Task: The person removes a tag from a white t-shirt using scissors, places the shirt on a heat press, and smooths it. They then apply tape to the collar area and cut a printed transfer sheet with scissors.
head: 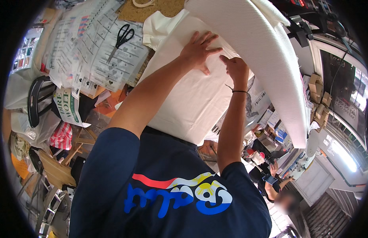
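Note:
My left hand [200,52] lies with its fingers spread on a white cloth garment [181,95], probably a T-shirt, drawn over a flat board. A sleeve-like part [161,28] of the garment bunches at its far left edge. My right hand [237,70], with a dark cord round the wrist, is at the garment's right side with its fingers curled. Whether it pinches the fabric cannot be made out. Slight creases run through the cloth near my body. Close beyond my right hand rises a large white ribbed panel [255,38].
Black-handled scissors [120,40] rest on printed plastic sheets [94,53] at the left. A black chair back [38,101] and bags stand below them. Cardboard boxes [316,89] are stacked by the window. At the lower right another person [270,184] has a hand raised.

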Available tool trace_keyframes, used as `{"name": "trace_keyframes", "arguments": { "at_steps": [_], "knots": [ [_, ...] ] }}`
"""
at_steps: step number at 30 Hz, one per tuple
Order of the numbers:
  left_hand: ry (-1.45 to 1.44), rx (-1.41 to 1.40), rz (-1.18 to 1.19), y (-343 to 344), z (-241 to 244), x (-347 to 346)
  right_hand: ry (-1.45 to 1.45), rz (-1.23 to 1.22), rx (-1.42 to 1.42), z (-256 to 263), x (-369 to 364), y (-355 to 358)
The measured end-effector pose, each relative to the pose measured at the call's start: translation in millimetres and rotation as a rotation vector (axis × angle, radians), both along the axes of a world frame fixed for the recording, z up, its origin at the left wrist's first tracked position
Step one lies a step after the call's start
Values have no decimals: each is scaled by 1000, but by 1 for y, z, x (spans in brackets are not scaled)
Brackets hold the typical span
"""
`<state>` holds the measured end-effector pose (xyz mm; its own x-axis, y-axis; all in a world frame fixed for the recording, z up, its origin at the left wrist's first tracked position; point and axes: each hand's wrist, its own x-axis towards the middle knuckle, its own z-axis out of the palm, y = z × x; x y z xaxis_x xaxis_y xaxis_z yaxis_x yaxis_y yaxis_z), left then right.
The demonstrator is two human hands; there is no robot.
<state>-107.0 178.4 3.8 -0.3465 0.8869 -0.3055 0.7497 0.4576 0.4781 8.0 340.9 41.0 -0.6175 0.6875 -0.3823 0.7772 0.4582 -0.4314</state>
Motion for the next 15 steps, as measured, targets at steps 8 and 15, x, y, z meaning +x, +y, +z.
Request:
{"name": "trace_keyframes", "arguments": {
  "at_steps": [8, 15],
  "knots": [
    [22, 1, -10, -3, 6, -3, 19, 50, -38, 12, -8, -31],
    [43, -40, 20, -1, 8, 1, 84, 18, -68, 4, -3, -24]
  ]
}}
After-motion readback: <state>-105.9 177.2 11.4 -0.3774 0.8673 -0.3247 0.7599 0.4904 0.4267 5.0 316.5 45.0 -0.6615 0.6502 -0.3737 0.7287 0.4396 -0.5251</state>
